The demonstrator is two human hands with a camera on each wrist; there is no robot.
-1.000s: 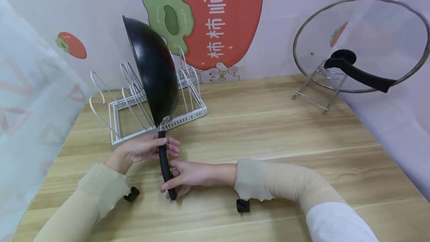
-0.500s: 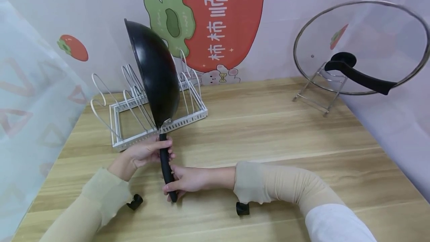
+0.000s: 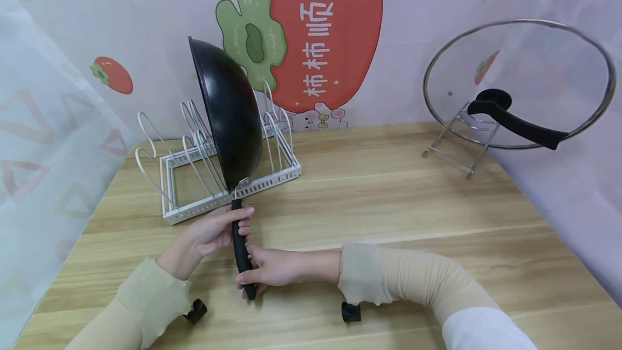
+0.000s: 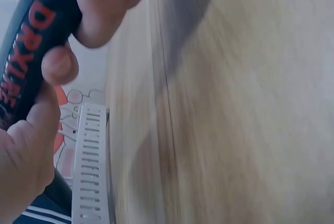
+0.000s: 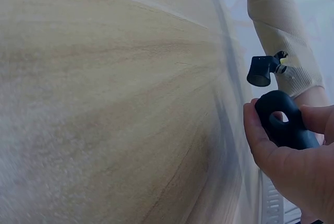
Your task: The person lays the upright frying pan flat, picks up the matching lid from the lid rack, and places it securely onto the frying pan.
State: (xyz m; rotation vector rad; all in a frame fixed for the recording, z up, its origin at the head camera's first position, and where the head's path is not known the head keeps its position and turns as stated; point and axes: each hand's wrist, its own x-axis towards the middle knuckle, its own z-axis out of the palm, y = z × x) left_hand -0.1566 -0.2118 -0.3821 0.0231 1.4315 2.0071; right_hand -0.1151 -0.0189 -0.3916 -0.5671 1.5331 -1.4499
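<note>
My left hand (image 3: pixel 214 234) and right hand (image 3: pixel 276 267) grip the handle (image 3: pixel 240 248); I'm likely seating the wok (image 3: pixel 234 123) in the rack (image 3: pixel 269 181); next calls for checking its balance.

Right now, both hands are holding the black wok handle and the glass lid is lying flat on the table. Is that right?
Not quite: the glass lid isn't lying flat. The head view shows it propped up, tilted, on a metal wire stand. The left hand and right hand do hold the black wok handle.
</note>
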